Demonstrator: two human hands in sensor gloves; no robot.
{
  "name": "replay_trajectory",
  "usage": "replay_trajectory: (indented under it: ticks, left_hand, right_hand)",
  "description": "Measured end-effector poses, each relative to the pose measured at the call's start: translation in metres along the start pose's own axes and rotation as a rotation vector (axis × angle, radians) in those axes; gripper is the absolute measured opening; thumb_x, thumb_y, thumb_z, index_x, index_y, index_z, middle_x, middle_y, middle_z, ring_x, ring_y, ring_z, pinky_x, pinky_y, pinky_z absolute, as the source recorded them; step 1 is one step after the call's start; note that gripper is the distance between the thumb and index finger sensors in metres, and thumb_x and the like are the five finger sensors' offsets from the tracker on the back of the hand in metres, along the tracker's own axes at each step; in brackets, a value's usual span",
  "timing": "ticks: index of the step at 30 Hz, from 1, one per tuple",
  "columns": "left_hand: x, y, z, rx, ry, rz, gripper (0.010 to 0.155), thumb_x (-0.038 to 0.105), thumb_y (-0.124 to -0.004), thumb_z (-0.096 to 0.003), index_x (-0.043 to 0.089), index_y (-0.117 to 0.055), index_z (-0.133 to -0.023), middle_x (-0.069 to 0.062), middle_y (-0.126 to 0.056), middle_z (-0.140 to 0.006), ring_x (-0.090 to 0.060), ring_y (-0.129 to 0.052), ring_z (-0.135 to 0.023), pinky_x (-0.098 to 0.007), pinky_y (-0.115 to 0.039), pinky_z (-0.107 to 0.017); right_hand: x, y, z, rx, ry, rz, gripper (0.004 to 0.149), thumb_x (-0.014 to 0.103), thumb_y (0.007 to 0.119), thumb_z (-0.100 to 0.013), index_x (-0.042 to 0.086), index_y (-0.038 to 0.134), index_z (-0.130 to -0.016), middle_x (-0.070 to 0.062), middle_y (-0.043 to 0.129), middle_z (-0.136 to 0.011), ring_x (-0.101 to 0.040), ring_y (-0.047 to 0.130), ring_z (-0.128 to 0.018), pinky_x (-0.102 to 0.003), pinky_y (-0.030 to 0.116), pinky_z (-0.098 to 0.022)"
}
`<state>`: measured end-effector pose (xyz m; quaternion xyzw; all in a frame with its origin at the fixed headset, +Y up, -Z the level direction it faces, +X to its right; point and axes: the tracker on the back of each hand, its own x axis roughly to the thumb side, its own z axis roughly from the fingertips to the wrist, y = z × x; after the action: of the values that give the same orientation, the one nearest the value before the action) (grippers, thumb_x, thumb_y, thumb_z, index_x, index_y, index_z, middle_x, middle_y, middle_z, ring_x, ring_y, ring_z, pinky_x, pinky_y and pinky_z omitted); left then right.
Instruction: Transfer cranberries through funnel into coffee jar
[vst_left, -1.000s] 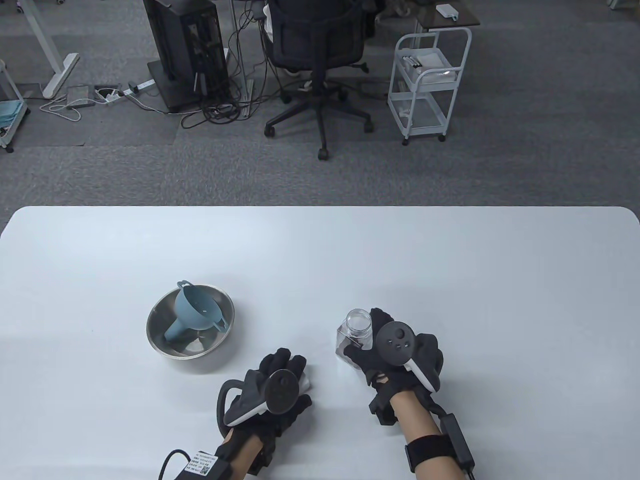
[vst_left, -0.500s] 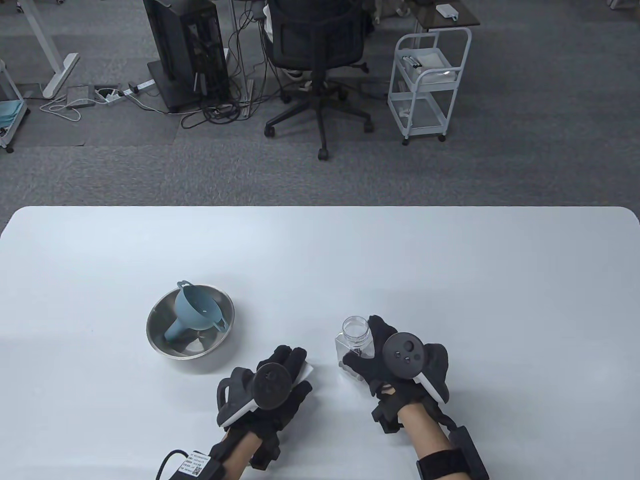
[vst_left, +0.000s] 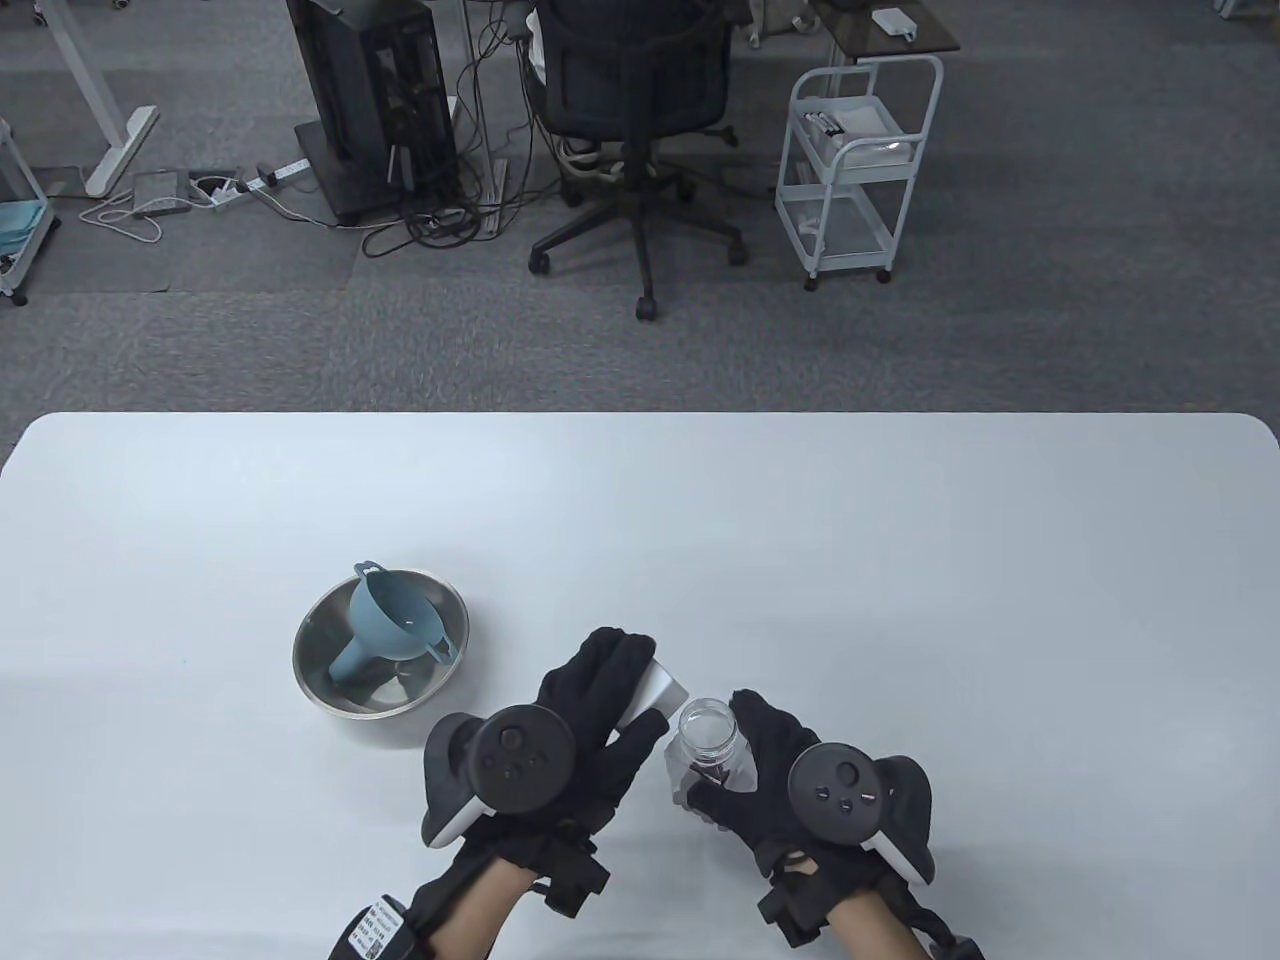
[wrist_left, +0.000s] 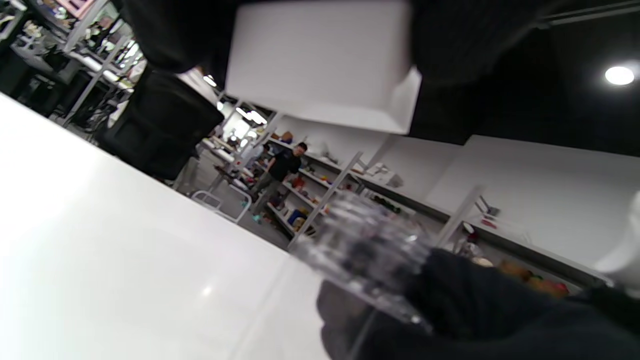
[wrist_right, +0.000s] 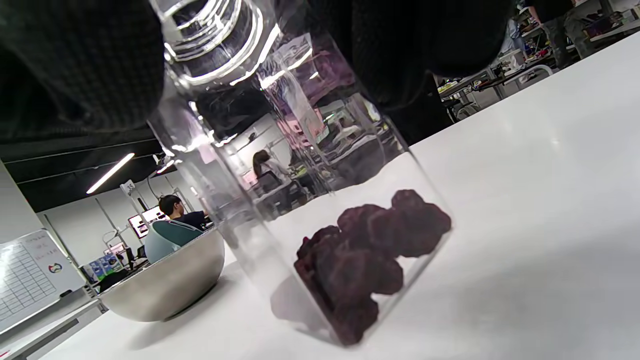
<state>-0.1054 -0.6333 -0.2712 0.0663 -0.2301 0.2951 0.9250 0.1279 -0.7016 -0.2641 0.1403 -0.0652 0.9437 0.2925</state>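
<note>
My right hand (vst_left: 765, 775) grips a clear square jar (vst_left: 708, 750) near the table's front edge, its round mouth uncovered. Dark red cranberries (wrist_right: 370, 255) lie in a heap at the bottom of the jar (wrist_right: 300, 150). Just left of the mouth, my left hand (vst_left: 600, 700) holds a white lid (vst_left: 655, 690) lifted off the table. The left wrist view has that lid (wrist_left: 320, 65) pinched between gloved fingers above the blurred jar (wrist_left: 365, 250). A blue funnel (vst_left: 390, 625) lies on its side in a steel bowl (vst_left: 303, 650) to the left.
The white table (vst_left: 900, 560) stretches wide behind and to the right of the hands. The bowl (wrist_right: 170, 285) with the funnel (wrist_right: 165, 237) stands about a hand's width left of the jar. Beyond the far edge are an office chair (vst_left: 640, 100) and a white cart (vst_left: 855, 160).
My right hand has drawn the jar toward the front edge. My left hand has risen with the white lid and moved right, up to the jar's mouth.
</note>
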Motion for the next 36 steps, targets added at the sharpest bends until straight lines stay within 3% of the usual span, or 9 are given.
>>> replay_trajectory:
  ticks: [7, 16, 21, 26, 30, 34, 36]
  left_hand:
    - [0.031, -0.027, -0.003, -0.069, -0.057, -0.099, 0.066, 0.051, -0.069, -0.0551, 0.022, -0.058, -0.113, -0.021, -0.057, -0.119, -0.047, -0.077, -0.097, -0.055, -0.072, -0.069]
    - [0.044, -0.045, -0.003, -0.108, -0.092, -0.149, 0.064, 0.052, -0.069, -0.0549, 0.021, -0.063, -0.111, -0.020, -0.060, -0.118, -0.047, -0.078, -0.096, -0.055, -0.072, -0.068]
    - [0.049, -0.052, 0.002, -0.037, -0.057, -0.218, 0.067, 0.054, -0.071, -0.0537, 0.020, -0.061, -0.111, -0.020, -0.060, -0.117, -0.046, -0.081, -0.094, -0.052, -0.074, -0.066]
    - [0.051, -0.055, 0.001, -0.056, -0.035, -0.289, 0.072, 0.057, -0.073, -0.0524, 0.020, -0.058, -0.112, -0.022, -0.059, -0.116, -0.044, -0.083, -0.091, -0.050, -0.075, -0.065]
    - [0.044, -0.054, -0.004, -0.187, -0.070, -0.244, 0.072, 0.053, -0.074, -0.0529, 0.020, -0.054, -0.113, -0.021, -0.054, -0.118, -0.047, -0.077, -0.096, -0.053, -0.071, -0.069]
    - [0.027, -0.046, -0.010, -0.364, -0.116, -0.084, 0.070, 0.045, -0.076, -0.0534, 0.022, -0.051, -0.114, -0.018, -0.046, -0.122, -0.048, -0.064, -0.106, -0.059, -0.063, -0.074]
    - [0.021, -0.041, -0.012, -0.399, -0.137, -0.023, 0.070, 0.042, -0.079, -0.0524, 0.023, -0.051, -0.114, -0.016, -0.045, -0.122, -0.048, -0.061, -0.108, -0.060, -0.061, -0.075]
  right_hand:
    - [0.002, 0.000, 0.010, -0.025, -0.032, -0.022, 0.093, 0.057, 0.095, -0.036, 0.001, 0.055, -0.099, -0.021, 0.077, -0.095, -0.041, 0.088, -0.078, -0.051, 0.075, -0.056]
    - [-0.004, -0.007, 0.014, -0.069, -0.021, -0.029, 0.093, 0.057, 0.096, -0.036, 0.000, 0.057, -0.098, -0.021, 0.079, -0.093, -0.041, 0.089, -0.076, -0.051, 0.075, -0.055]
    - [-0.004, -0.008, 0.017, -0.137, -0.018, -0.004, 0.094, 0.058, 0.097, -0.034, 0.000, 0.059, -0.097, -0.021, 0.081, -0.091, -0.040, 0.090, -0.074, -0.051, 0.075, -0.055]
    - [-0.004, -0.006, 0.017, -0.166, -0.032, 0.023, 0.094, 0.059, 0.097, -0.034, 0.000, 0.061, -0.096, -0.020, 0.083, -0.090, -0.040, 0.091, -0.073, -0.051, 0.076, -0.054]
    - [-0.012, -0.002, 0.014, -0.096, -0.059, -0.062, 0.093, 0.057, 0.098, -0.034, -0.001, 0.060, -0.097, -0.021, 0.082, -0.091, -0.041, 0.090, -0.075, -0.052, 0.075, -0.056]
    - [-0.016, 0.001, 0.010, -0.037, -0.106, -0.122, 0.094, 0.054, 0.099, -0.033, -0.002, 0.059, -0.098, -0.022, 0.081, -0.093, -0.042, 0.089, -0.076, -0.052, 0.074, -0.057]
    - [-0.016, 0.002, 0.009, -0.008, -0.127, -0.166, 0.095, 0.053, 0.099, -0.033, -0.002, 0.058, -0.098, -0.022, 0.080, -0.093, -0.042, 0.089, -0.077, -0.053, 0.074, -0.058]
